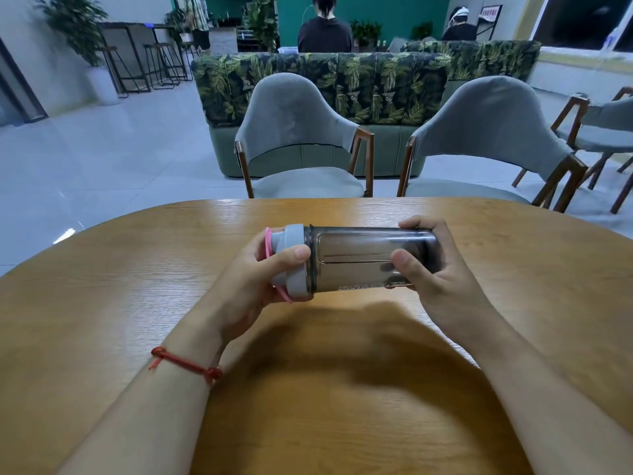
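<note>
The wooden bench (102, 303) fills the lower half of the view, its rounded far edge facing a pale tiled floor (102, 149). Beyond it stands a leaf-patterned sofa (359, 87) with its back turned this way, and two people (324, 32) sit behind it, facing away. Two grey chairs are drawn up at the far edge of the bench: the left chair (291, 132) and the right chair (489, 125), both with wooden frames. A third chair (609, 125) shows at the right edge. Bar stools (164, 63) and a potted plant (73, 25) stand far off on the left.

The bottle (356, 258) is held on its side over the middle of the bench, lifted clear of the wood, with a dark shadow below it. Its smoky see-through body runs left to right, with the cap end to the left and the base to the right.

The right hand (442, 279) wraps the base end, its fingers (407, 265) clamped on the body, thumb on the near side and the rest curled over the top. The left hand (253, 286) grips the grey lid (297, 284), thumb pressed on its near rim and the others curled behind it.

A pink loop (268, 242) rings the lid's outer end. A red string bracelet (186, 364) sits on the left wrist.
</note>
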A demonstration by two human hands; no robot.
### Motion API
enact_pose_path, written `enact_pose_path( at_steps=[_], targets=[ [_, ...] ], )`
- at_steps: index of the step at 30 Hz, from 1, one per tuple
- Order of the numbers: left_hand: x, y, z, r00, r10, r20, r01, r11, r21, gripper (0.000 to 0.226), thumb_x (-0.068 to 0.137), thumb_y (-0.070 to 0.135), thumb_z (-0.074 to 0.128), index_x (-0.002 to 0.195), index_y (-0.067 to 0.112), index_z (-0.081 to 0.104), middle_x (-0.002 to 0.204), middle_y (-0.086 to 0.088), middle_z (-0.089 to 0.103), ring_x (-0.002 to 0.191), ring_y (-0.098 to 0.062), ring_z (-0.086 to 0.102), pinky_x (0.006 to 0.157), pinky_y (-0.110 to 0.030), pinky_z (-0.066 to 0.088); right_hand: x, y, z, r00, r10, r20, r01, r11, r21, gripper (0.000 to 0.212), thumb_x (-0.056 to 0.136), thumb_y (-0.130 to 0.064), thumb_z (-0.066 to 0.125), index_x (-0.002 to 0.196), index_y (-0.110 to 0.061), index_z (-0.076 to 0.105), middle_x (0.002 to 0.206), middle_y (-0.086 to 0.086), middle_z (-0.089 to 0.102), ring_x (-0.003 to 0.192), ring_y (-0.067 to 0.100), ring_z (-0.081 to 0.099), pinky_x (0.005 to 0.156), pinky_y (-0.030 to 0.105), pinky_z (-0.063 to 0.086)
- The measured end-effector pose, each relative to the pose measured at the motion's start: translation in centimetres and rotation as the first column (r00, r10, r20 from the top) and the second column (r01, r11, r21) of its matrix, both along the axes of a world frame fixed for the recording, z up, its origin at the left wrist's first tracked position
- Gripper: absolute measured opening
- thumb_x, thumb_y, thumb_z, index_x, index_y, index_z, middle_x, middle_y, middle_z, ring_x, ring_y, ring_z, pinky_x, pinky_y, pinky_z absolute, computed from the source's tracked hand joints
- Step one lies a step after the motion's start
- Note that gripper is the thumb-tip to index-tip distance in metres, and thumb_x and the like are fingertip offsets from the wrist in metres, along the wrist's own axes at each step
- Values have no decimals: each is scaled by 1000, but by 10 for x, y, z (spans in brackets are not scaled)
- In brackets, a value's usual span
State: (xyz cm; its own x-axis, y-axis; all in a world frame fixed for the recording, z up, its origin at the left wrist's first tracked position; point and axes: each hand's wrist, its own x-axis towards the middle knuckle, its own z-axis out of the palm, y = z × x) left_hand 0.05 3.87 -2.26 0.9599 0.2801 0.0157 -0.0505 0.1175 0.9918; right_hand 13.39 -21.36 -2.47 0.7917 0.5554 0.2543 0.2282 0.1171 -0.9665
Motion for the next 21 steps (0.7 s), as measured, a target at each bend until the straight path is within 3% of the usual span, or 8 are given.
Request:
enact_pose_path(
  at_steps=[3,6,10,14,17,21],
  targets=[
    [-1,-3,4,999,17,-39,-17,1000,0,74,81,49,82,140,7,67,122,-32,73,100,-36,73,76,-49,66,2,0,-2,999,19,31,-18,1000,-7,65,78,-69,87,130,-41,59,109,7,66,111,43,70,96,61,62],
    [-3,-4,7,996,35,-88,-39,998,-45,60,85,64,72,126,22,82,113,-18,77,94,-33,74,74,-45,66,2,-1,-1,999,26,38,-25,1000,-18,66,74,-70,89,127,-46,60,113,16,67,113,38,70,95,45,63],
    [-4,-5,9,998,8,-66,-11,998,-55,47,90,63,68,117,30,86,110,-8,79,93,-25,76,80,-46,64,1,-3,-2,997,63,54,-63,998,-3,68,74,-63,92,129,-40,61,116,25,65,120,45,67,102,63,60],
    [-6,-7,12,998,-6,-68,5,1000,-13,39,93,59,67,116,35,86,113,-7,79,97,-27,74,83,-48,63,2,-5,1,995,78,64,-77,997,-16,65,75,-60,93,128,-40,61,117,26,67,119,46,67,102,66,59],
    [-8,-6,12,993,26,-112,-27,1000,-1,52,86,66,71,120,29,85,115,-13,77,94,-27,75,78,-44,65,5,-8,0,991,91,94,-87,995,-50,56,84,-45,91,130,-37,61,117,24,66,117,48,65,101,68,58],
    [-7,-6,10,993,19,-117,-22,999,-30,59,79,69,73,119,27,86,116,-15,77,93,-27,74,75,-42,65,4,-10,1,989,103,104,-99,994,-47,53,82,-44,87,128,-39,61,112,9,66,114,44,66,99,65,60]
  ],
)
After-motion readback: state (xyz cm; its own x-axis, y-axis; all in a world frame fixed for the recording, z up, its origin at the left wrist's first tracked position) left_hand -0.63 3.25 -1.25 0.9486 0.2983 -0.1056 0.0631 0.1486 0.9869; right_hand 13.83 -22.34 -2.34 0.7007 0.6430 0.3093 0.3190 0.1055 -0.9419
